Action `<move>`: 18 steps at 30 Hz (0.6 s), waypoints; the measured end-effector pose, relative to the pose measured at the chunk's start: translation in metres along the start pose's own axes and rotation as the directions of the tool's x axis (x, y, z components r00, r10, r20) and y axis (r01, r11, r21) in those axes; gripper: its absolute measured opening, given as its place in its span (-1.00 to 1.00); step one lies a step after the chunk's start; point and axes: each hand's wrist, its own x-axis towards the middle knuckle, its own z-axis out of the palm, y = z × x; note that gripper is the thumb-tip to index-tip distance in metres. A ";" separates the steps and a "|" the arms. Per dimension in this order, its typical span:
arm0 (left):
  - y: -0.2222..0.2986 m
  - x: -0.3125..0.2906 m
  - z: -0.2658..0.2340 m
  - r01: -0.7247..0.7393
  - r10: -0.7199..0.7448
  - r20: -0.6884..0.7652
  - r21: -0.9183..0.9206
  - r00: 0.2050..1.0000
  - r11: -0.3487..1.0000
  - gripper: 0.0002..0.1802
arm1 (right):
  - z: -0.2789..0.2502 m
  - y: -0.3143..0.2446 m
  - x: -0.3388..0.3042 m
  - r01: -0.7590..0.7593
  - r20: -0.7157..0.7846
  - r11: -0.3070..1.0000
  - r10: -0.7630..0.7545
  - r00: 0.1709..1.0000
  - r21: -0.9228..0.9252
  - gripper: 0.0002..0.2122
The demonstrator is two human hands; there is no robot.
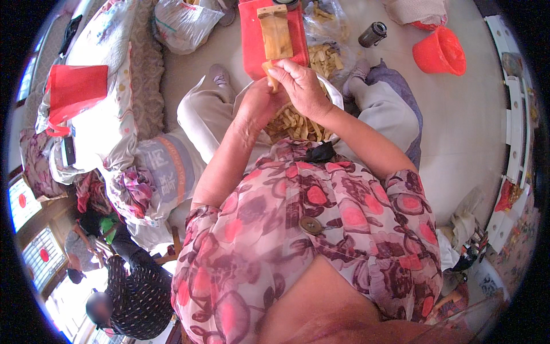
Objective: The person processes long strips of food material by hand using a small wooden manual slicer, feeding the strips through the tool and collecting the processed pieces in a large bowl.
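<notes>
Yellow strip (268,67), partly hidden, between 2 hands (259,104) (306,92)

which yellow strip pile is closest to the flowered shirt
The pile in the white container; other piles lie farther out, in clear plastic beside the red stand.

Large pale characters (167,185) are printed on the blue-and-white sack (162,161) at the person's left.
</notes>
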 end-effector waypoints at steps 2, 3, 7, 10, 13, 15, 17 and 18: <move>-0.002 -0.001 0.005 -0.004 0.000 0.039 0.114 0.999 0.993 -0.77 | 0.000 -0.003 0.002 0.139 -0.077 0.979 -0.152 0.985 -0.152 -0.79; 0.003 -0.004 0.003 -0.065 0.017 0.113 0.440 0.993 0.896 -0.79 | -0.003 0.001 0.004 0.181 -0.067 0.964 -0.197 0.978 -0.195 -0.78; 0.012 -0.011 -0.001 -0.327 0.584 0.299 0.943 0.755 -0.060 -0.81 | -0.003 0.016 0.007 0.093 -0.134 0.980 -0.118 0.984 -0.177 -0.78; 0.021 -0.016 0.010 -0.491 0.803 0.371 0.863 0.467 -0.114 -0.76 | -0.003 0.009 0.013 -0.392 0.169 0.684 0.372 0.913 0.615 -0.84; 0.028 -0.019 0.017 -0.523 0.789 0.376 0.849 0.486 -0.082 -0.67 | -0.012 0.001 0.004 -0.652 0.581 0.145 0.341 0.739 0.744 -0.83; 0.031 -0.020 0.019 -0.507 0.753 0.358 0.861 0.552 -0.037 -0.69 | -0.014 -0.003 0.004 -0.638 0.556 0.277 0.321 0.766 0.719 -0.79; 0.036 -0.019 0.018 -0.468 0.716 0.368 0.881 0.593 -0.066 -0.74 | -0.015 -0.013 0.005 -0.430 0.288 0.731 0.322 0.902 0.530 -0.74; 0.034 -0.017 0.015 -0.522 0.703 0.271 0.837 0.658 0.166 -0.77 | -0.015 -0.016 0.006 -0.300 0.160 0.886 0.259 0.953 0.353 -0.71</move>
